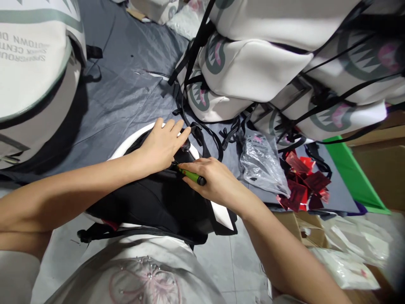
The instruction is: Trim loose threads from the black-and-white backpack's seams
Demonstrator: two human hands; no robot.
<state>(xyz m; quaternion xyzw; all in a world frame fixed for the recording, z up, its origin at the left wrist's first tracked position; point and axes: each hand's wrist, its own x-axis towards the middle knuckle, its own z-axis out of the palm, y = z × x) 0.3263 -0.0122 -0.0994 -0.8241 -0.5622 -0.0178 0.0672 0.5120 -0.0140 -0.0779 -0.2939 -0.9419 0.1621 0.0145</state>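
Observation:
A black-and-white bag [161, 202] lies across the near table edge in front of me, its black side up and a white edge curving round the far side. My left hand [163, 145] lies on its far edge with fingers spread, pressing the fabric. My right hand [210, 179] is closed round a small tool with a green handle [193, 175] and a black end. The tool's tip points left, close beneath my left hand. What the tip touches is hidden. A small shiny dark piece [186, 146] sits between the hands.
White backpacks with shark-mouth prints [253, 76] are stacked at the back right, black straps hanging down. Another large backpack [34, 67] stands at the left. Right of my hands lie a clear plastic bag [262, 164] and red tags [300, 179]. Cardboard boxes [306, 228] are at lower right.

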